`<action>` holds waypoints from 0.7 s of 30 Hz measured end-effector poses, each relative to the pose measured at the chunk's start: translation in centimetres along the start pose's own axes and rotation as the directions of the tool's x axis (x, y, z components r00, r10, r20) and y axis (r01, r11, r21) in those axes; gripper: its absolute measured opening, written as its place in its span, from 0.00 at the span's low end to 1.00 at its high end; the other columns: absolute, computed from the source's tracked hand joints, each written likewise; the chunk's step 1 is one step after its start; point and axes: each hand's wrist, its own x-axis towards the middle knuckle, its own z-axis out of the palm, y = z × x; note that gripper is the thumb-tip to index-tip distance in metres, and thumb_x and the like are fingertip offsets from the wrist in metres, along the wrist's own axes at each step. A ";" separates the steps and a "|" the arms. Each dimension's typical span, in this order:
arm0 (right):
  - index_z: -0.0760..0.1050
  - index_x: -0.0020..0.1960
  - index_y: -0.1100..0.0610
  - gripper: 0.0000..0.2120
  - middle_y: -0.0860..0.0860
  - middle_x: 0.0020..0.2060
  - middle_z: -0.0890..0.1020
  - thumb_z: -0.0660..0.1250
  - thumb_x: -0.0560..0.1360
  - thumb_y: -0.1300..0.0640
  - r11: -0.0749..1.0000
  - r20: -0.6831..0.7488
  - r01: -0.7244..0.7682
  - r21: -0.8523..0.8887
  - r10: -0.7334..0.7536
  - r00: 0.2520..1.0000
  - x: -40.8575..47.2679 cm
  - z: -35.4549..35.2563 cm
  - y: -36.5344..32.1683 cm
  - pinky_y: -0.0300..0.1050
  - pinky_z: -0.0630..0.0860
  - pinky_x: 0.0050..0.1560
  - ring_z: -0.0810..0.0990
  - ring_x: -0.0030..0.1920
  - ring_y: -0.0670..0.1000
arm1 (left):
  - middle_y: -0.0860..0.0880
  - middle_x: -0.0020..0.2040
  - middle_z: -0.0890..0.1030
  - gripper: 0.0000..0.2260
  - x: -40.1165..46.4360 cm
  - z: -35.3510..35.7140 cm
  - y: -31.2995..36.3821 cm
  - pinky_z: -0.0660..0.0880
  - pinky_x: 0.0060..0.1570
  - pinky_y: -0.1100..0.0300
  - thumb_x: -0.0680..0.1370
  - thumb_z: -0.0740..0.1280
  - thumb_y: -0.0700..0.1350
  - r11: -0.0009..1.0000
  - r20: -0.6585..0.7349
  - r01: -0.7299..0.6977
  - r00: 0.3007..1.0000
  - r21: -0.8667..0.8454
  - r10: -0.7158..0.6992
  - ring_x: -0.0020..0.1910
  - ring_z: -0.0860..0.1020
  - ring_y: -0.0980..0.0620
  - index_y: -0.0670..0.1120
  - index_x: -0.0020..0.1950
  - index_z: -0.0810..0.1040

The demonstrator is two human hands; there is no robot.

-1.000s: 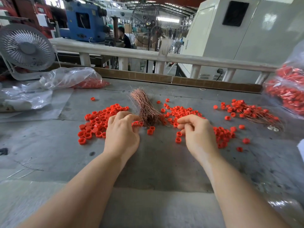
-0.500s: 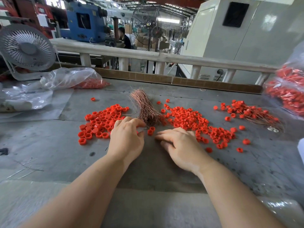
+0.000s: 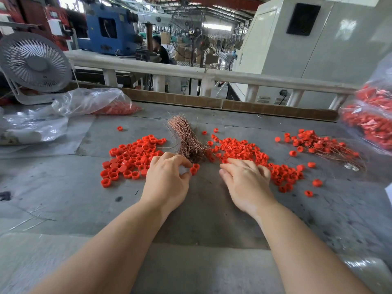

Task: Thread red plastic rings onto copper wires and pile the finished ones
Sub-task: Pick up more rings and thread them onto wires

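Here we work at the near end of the bundle of thin copper wires (image 3: 187, 140), which lies at the middle of the grey, scuffed metal table (image 3: 203, 209) and fans out toward 12 o'clock. Our left hand (image 3: 167, 179) has its fingers curled, with the tips close to the wire ends and to two small red plastic rings (image 3: 194, 168) just at 3 o'clock of it; whether it already pinches one wire, we cannot tell. Our right hand (image 3: 246, 181) lies flat with straight fingers on the edge of the right heap of loose red rings (image 3: 250, 153) and grasps nothing.

To do this step well, we think it is better to separate one single wire with the left fingertips, then to pick one ring with the right, hole turned toward the wire tip.

The rings are short, hollow and glossy, with ribbed walls, so they may roll. The wires are fine, springy and tangle easily. A second heap of red rings (image 3: 131, 158) lies at 9 o'clock of the bundle. The pile of finished wires with rings (image 3: 324, 147) lies at 2 o'clock, well apart.
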 end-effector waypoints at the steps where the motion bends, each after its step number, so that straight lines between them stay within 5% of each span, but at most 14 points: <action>1: 0.73 0.63 0.44 0.15 0.39 0.66 0.71 0.52 0.81 0.47 1.000 -0.021 0.004 -0.009 -0.004 1.000 0.0 0.0 0.0 0.47 0.48 0.63 0.63 0.67 0.45 | 0.49 0.56 0.76 0.08 0.0 0.0 0.0 0.56 0.49 0.68 0.75 0.67 0.43 1.000 0.003 0.001 1.000 0.000 -0.001 0.59 0.69 0.47 0.48 0.54 0.80; 9: 0.82 0.49 0.54 0.07 0.48 0.45 0.83 0.65 0.76 0.59 0.996 -0.184 0.023 0.091 -0.006 0.983 -0.2 -1.1 -0.2 0.42 0.61 0.54 0.73 0.52 0.51 | 0.50 0.56 0.75 0.08 0.0 -0.1 0.2 0.53 0.45 0.70 0.76 0.66 0.43 1.000 0.015 -0.001 1.000 0.001 0.001 0.59 0.67 0.49 0.49 0.54 0.80; 21: 0.80 0.40 0.54 0.05 0.45 0.32 0.78 0.69 0.71 0.63 0.926 -0.214 0.077 0.370 0.005 0.977 -0.6 -1.7 -1.0 0.43 0.70 0.43 0.76 0.41 0.51 | 0.55 0.45 0.71 0.06 -0.3 -0.3 0.9 0.61 0.49 0.66 0.74 0.69 0.43 0.992 0.022 -0.048 0.998 -0.119 0.051 0.50 0.70 0.51 0.50 0.50 0.81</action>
